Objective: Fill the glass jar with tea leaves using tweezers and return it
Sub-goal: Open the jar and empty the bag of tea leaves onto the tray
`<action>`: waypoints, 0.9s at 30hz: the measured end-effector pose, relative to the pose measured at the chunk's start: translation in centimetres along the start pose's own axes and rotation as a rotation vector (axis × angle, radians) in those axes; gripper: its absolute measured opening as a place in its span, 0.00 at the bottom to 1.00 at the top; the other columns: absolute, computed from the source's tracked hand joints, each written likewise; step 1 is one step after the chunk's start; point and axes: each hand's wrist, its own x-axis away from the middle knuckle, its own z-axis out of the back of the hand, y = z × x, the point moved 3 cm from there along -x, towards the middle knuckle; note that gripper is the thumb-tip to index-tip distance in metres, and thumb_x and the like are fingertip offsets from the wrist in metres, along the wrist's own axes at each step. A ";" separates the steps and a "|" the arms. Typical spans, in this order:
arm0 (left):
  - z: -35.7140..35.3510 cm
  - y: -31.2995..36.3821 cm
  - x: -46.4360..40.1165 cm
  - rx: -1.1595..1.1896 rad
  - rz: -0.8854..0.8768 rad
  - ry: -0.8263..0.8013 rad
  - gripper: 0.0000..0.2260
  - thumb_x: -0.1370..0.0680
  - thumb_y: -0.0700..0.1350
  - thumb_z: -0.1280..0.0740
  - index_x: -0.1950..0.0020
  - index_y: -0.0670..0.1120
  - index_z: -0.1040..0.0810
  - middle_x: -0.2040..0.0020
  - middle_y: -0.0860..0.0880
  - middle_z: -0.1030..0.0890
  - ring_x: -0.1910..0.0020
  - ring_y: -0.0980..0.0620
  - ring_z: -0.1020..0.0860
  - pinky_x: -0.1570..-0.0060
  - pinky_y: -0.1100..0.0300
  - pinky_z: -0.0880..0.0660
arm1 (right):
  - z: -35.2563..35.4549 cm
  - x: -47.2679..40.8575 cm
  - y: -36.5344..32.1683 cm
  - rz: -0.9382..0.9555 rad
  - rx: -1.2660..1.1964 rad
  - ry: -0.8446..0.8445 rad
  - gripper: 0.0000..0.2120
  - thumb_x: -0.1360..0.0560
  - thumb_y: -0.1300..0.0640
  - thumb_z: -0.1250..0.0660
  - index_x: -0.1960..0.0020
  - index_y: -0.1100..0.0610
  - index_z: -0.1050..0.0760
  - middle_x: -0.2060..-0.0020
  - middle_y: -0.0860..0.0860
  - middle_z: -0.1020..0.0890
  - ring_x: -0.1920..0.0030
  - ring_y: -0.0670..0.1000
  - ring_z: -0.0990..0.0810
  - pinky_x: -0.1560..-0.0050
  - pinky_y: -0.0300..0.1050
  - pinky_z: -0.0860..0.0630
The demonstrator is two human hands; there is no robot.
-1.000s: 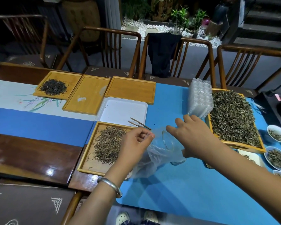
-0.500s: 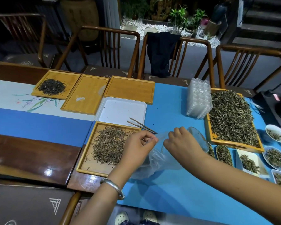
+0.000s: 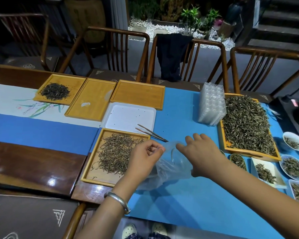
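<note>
- Head view showed you at the blue surface (image 3: 188, 204) with both hands on a clear plastic bag (image 3: 164, 169); a curved glassy edge inside it looked like the glass jar (image 3: 174, 157), lying on the surface between your hands, though the wrapping made it hard to be sure.
- Your left hand (image 3: 143, 161) had its fingers (image 3: 155, 149) curled in, pinching the bag's edge near its mouth.
- Your right hand (image 3: 202, 156) lay over the other side of the bag, fingers spread and only lightly bent; I could not tell whether they gripped the plastic or just pressed on it.
- The tweezers (image 3: 152, 133) lay untouched, their handles over the corner of the white tray (image 3: 128, 116) and their tips pointing toward the bag.
- Tea leaves (image 3: 117, 152) sat heaped in the wooden tray (image 3: 91, 169) just beside your left hand, and a larger heap filled the tray on the right (image 3: 248, 150).
- Judging by this, you were at the very start: the jar seemed to be coming out of its wrapping, and no leaves were visible in it.
- Left to do: free the jar, take up the tweezers, move leaves in until it is full, then put it back.
</note>
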 end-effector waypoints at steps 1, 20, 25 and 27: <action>0.2 0.0 0.0 0.004 0.002 0.009 0.06 0.25 0.40 0.27 0.61 0.50 0.18 0.70 0.59 0.23 0.68 0.56 0.26 0.64 0.63 0.27 | -0.3 0.1 0.3 -0.009 -0.053 0.015 0.32 0.34 0.46 0.27 0.35 0.52 0.35 0.47 0.55 0.26 0.47 0.57 0.28 0.52 0.48 0.34; 3.2 0.8 0.2 0.061 -0.002 0.112 0.08 0.24 0.37 0.28 0.61 0.47 0.18 0.69 0.55 0.21 0.69 0.59 0.24 0.69 0.68 0.27 | -9.1 3.5 2.5 -0.238 -1.604 0.445 0.34 0.44 0.47 0.19 0.41 0.40 0.28 0.45 0.42 0.22 0.43 0.41 0.23 0.42 0.41 0.28; 5.6 0.5 0.6 0.142 0.065 0.226 0.13 0.23 0.39 0.29 0.63 0.54 0.17 0.64 0.52 0.17 0.65 0.56 0.19 0.68 0.61 0.23 | -13.3 2.4 0.2 -0.302 -1.716 0.438 0.32 0.39 0.61 0.19 0.40 0.44 0.28 0.44 0.45 0.21 0.43 0.45 0.22 0.44 0.46 0.24; 6.5 0.2 0.9 0.189 0.099 0.292 0.10 0.22 0.40 0.30 0.62 0.52 0.17 0.64 0.51 0.16 0.65 0.54 0.19 0.65 0.58 0.22 | -15.0 1.7 -1.3 -0.301 -1.734 0.396 0.33 0.38 0.64 0.20 0.40 0.46 0.28 0.43 0.45 0.22 0.42 0.45 0.22 0.43 0.44 0.24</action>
